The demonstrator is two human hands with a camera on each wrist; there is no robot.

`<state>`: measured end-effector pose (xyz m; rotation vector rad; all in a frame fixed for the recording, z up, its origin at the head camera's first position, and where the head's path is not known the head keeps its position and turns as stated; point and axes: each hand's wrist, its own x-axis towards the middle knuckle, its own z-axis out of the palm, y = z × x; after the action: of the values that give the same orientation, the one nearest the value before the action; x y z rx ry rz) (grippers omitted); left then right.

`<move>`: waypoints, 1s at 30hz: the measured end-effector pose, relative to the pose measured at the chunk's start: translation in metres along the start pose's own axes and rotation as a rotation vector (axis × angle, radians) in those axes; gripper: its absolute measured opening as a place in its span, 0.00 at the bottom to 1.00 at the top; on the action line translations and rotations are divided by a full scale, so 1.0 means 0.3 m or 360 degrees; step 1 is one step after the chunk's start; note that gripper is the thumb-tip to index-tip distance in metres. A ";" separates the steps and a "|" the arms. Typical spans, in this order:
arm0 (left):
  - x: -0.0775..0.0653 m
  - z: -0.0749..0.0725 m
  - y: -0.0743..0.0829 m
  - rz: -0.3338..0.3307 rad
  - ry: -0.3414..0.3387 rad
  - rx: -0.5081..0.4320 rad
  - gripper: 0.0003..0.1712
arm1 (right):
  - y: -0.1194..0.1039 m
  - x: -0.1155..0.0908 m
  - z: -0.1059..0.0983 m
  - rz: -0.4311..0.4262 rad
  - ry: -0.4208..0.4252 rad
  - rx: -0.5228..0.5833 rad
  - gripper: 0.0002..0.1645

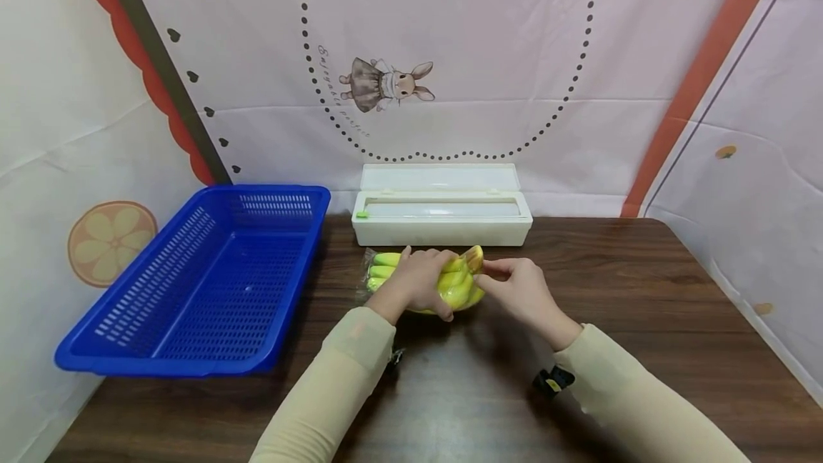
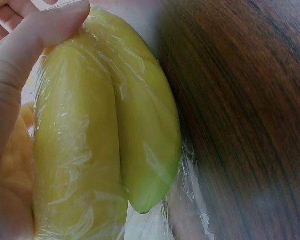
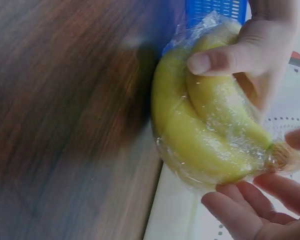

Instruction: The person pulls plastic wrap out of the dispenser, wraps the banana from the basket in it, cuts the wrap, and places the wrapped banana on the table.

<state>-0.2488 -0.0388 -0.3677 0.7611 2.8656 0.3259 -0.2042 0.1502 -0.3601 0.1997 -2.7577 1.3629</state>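
A bunch of yellow bananas (image 1: 455, 291), green at the tips, lies on its side in front of the white box. Clear plastic wrap (image 2: 72, 145) covers it tightly, with wrinkles and a loose crinkled end (image 3: 210, 22) past the tips. My left hand (image 1: 421, 281) grips the bunch from above, its thumb lying along the near banana. At the brown stem (image 3: 285, 157), the thumb and fingers of my right hand (image 1: 524, 299) pinch the wrapped end from both sides.
A blue plastic basket (image 1: 298, 291) stands at the left of the dark wooden table (image 1: 611, 291). Behind the bananas is a white cling film dispenser (image 1: 444, 233) with its lid raised and a green slider (image 1: 362, 214). A printed cloth (image 1: 501, 41) hangs behind.
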 end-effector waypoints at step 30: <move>-0.032 -0.019 -0.003 -0.0062 -0.0069 0.0063 0.73 | -0.018 0.049 -0.009 -0.0048 0.0054 -0.0236 0.21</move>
<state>-0.2422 -0.0455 -0.3615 0.7088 2.8499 0.2452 -0.2180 0.1476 -0.3525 0.2071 -2.8004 1.1376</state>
